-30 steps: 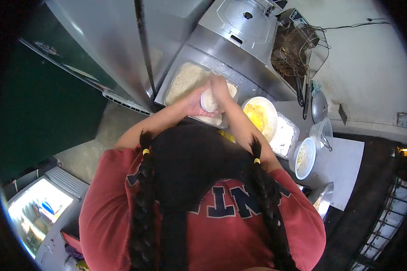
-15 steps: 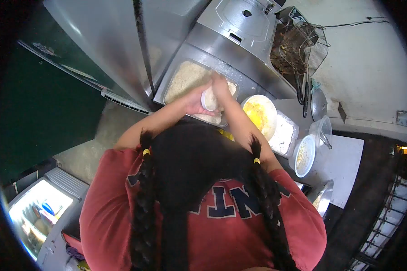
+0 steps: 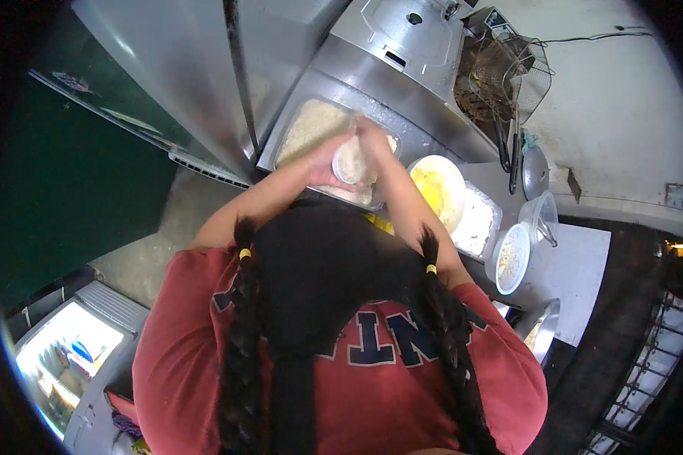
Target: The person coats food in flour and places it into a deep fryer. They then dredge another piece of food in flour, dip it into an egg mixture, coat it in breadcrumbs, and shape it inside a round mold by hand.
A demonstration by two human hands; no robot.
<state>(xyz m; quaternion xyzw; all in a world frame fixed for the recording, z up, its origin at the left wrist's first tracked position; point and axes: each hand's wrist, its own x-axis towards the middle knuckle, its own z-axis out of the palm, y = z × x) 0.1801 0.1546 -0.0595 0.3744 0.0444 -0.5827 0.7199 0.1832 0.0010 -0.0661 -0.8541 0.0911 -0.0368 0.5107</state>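
My left hand is closed around a small white round tub, tilted with its opening toward me and pale crumbs showing inside. It is held over a clear rectangular tray filled with beige crumbs. On the far right side of the tub is my right hand; its fingers are smeared by motion and partly hidden, so their grip does not show. More crumbs lie below the tub, near the tray's front edge.
Right of the tray stand a white bowl with yellow liquid, a tray of white powder, a white tub with crumb remains and a clear container. Behind are a steel fryer and wire baskets.
The white tub has shifted slightly left and turned its opening more toward me. Both hands stay over the crumb tray.
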